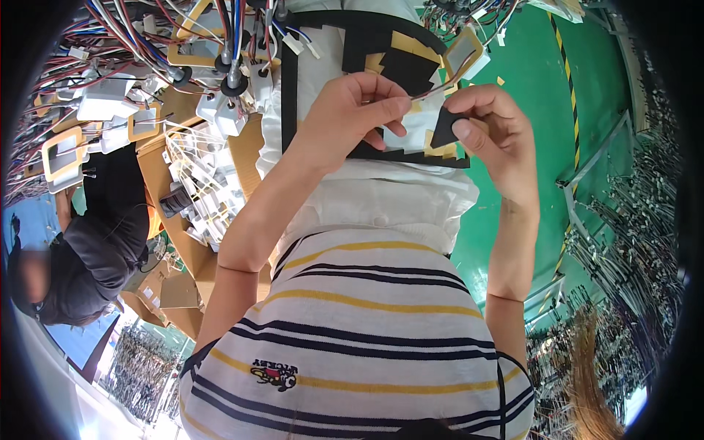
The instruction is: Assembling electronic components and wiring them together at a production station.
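Note:
My right hand (495,128) pinches a small black foam-like piece (444,130) between thumb and fingertips. Close beside it, my left hand (363,110) has thumb and forefinger pressed together at the end of a thin dark wire (438,89). That wire runs up towards a white part with a yellow-edged frame (466,53), just beyond my right hand. Beneath both hands, on my lap, lies a black-bordered sheet (290,81) bearing black pads (411,67) and yellow backing patches (416,45). My left hand covers part of it.
Bundles of wires (132,33) and white housings (106,95) crowd the upper left. Below them stands a cardboard box (158,176) full of white parts. Another person in dark clothes (103,242) is at the far left. Dense dark cables (631,242) hang along the right side.

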A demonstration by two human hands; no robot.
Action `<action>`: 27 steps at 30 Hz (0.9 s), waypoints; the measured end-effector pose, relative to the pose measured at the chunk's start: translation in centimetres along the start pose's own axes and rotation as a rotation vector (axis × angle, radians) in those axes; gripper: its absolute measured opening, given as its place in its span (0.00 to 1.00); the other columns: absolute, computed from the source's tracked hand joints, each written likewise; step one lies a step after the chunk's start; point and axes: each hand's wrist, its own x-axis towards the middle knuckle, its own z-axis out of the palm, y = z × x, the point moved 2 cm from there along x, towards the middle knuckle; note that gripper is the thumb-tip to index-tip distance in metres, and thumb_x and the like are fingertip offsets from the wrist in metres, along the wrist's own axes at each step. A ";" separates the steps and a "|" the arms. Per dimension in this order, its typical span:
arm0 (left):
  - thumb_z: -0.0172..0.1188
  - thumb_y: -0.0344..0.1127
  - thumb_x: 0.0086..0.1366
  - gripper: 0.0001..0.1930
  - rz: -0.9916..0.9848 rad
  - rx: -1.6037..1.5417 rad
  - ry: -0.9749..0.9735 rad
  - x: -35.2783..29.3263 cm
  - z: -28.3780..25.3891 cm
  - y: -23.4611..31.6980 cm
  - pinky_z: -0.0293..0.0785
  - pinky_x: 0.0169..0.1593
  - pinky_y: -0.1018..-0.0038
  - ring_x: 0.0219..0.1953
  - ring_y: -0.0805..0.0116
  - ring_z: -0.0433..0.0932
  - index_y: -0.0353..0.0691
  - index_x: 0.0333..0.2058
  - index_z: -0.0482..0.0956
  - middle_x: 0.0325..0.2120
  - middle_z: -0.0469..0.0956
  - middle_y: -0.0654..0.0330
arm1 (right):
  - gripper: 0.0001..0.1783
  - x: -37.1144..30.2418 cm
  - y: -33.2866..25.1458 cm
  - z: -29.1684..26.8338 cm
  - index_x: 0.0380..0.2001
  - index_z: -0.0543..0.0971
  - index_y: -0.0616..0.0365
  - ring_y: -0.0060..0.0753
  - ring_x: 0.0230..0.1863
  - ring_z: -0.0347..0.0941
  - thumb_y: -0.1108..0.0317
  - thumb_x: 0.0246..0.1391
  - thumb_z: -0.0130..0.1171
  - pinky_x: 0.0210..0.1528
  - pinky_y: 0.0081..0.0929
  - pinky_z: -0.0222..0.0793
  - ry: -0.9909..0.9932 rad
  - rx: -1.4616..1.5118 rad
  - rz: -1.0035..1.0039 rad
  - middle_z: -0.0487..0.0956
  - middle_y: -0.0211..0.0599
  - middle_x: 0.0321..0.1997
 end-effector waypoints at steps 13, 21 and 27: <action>0.61 0.33 0.58 0.10 -0.023 0.039 -0.081 -1.4 1.0 1.0 0.58 0.18 0.85 0.18 0.82 0.70 0.33 0.34 0.76 0.21 0.73 0.66 | 0.06 1.5 -1.0 0.8 0.36 0.76 0.65 0.20 0.38 0.67 0.78 0.53 0.55 0.39 0.16 0.62 -0.056 -0.129 -0.080 0.73 0.32 0.39; 0.61 0.33 0.58 0.09 -0.042 0.023 -0.106 -1.4 1.1 0.8 0.56 0.18 0.85 0.17 0.82 0.68 0.33 0.34 0.76 0.21 0.72 0.66 | 0.06 1.5 -1.0 0.8 0.36 0.76 0.65 0.18 0.38 0.66 0.80 0.53 0.54 0.38 0.15 0.62 -0.039 -0.156 -0.063 0.72 0.31 0.38; 0.61 0.32 0.58 0.09 -0.041 -0.003 -0.099 -1.5 1.2 0.8 0.56 0.18 0.85 0.17 0.82 0.67 0.33 0.34 0.76 0.20 0.72 0.66 | 0.10 1.5 -0.9 1.6 0.36 0.76 0.63 0.18 0.37 0.70 0.81 0.49 0.58 0.39 0.15 0.67 0.072 -0.250 -0.099 0.75 0.30 0.35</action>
